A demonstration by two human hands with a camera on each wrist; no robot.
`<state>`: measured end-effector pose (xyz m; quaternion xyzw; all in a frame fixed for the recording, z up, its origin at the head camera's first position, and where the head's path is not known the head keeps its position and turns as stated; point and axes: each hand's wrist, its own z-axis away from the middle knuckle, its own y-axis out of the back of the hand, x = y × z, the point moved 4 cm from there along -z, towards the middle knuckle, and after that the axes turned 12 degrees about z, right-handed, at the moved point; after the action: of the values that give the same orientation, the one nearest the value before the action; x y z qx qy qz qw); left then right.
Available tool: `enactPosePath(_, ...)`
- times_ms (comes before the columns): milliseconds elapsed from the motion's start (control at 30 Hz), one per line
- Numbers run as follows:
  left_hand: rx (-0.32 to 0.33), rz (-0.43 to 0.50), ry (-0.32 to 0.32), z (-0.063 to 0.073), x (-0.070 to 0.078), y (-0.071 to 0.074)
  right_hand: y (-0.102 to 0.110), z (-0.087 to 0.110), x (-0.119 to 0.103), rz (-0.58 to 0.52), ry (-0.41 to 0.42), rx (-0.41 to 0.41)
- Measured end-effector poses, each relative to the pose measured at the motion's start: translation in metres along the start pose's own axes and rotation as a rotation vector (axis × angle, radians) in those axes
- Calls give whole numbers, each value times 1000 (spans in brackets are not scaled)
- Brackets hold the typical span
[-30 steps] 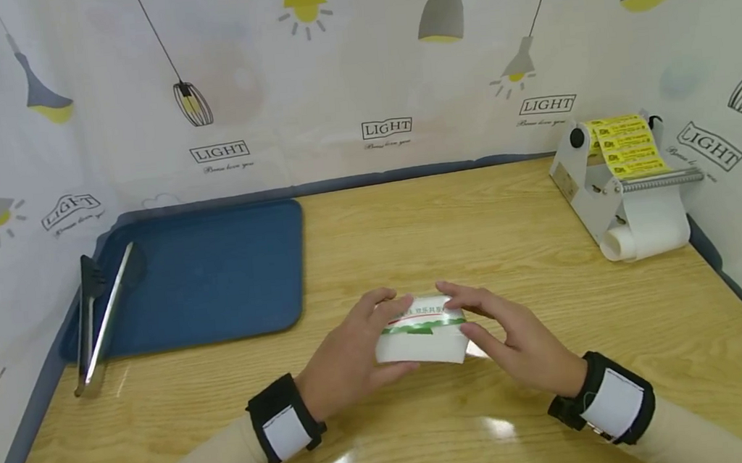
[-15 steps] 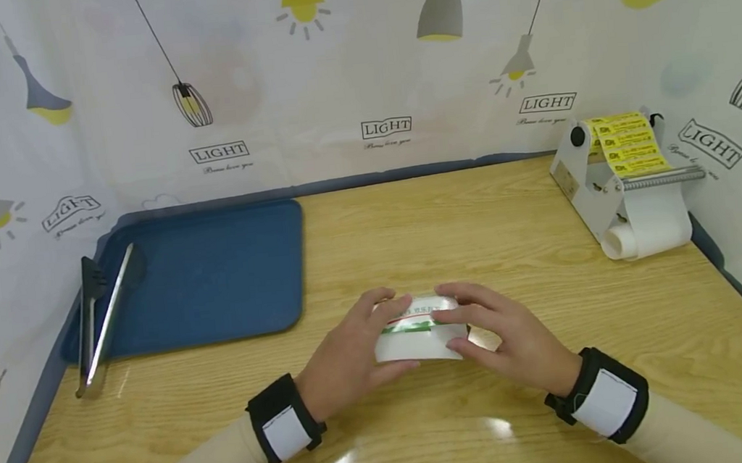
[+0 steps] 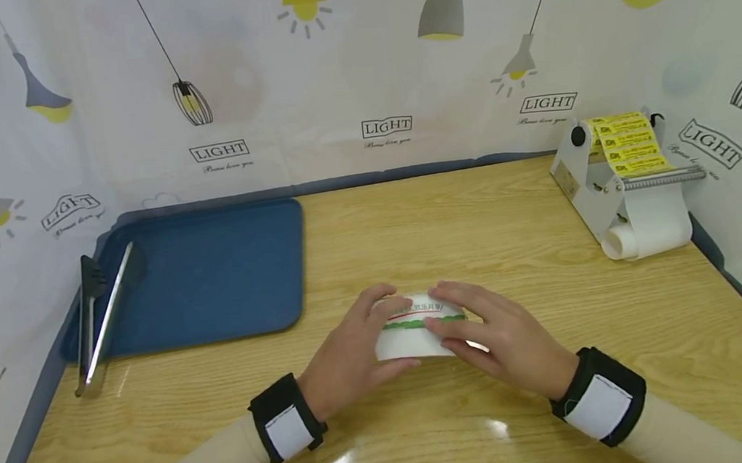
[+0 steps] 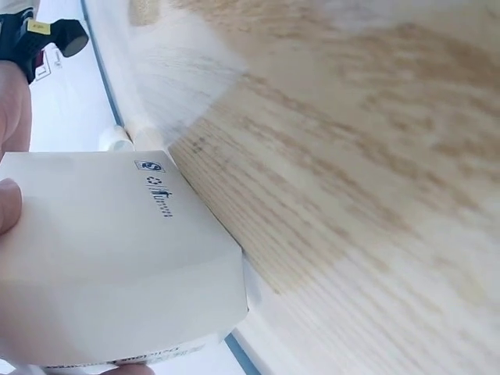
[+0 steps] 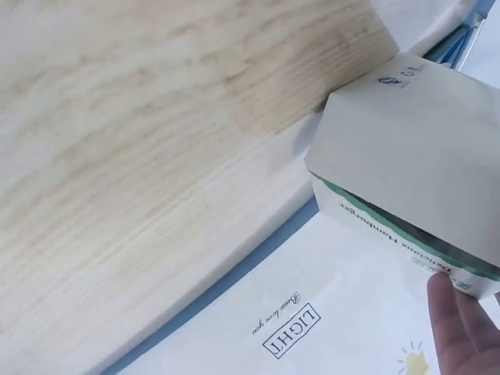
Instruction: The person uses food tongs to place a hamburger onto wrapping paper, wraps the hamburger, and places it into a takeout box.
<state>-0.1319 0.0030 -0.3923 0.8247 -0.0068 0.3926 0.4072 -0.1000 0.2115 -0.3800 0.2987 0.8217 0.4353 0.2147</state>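
Observation:
A white hamburger box (image 3: pixel 412 342) with a green stripe and printed lettering is in front of me in the head view. My left hand (image 3: pixel 342 361) grips its left side, thumb along the near face and fingers over the top. From the right, my right hand (image 3: pixel 517 343) holds the box, fingers on the lid and thumb at the near face. In the right wrist view, a dark gap runs along the green edge of the box (image 5: pixel 414 148), which reads "Delicious Hamburger". The left wrist view shows a plain face of the box (image 4: pixel 94 226) with small recycling marks. Its contents are hidden.
A blue tray (image 3: pixel 217 273) lies at the left, with metal tongs (image 3: pixel 110 310) across its left end. At the back right stands a label dispenser (image 3: pixel 586 185) with a roll of yellow labels (image 3: pixel 632 145). A patterned sheet (image 3: pixel 307 84) bounds the wooden table (image 3: pixel 422 220).
My right hand has shifted left, from the box's right end further over its lid and near face. The lid now sits slightly higher and more rounded. My left hand has stayed in place.

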Motion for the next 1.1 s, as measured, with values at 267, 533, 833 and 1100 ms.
enactPosePath(267,35,-25,-95,0,2,-1,1,-2,2,44,58,4)
enactPosePath(533,37,-45,-129,0,3,-2,-1,0,1,21,61,52)
enactPosePath(833,41,-22,-138,0,-2,0,-1,-7,0,104,109,44)
enactPosePath(1100,54,-33,-124,-3,-2,3,1,-6,13,-125,-163,-118)
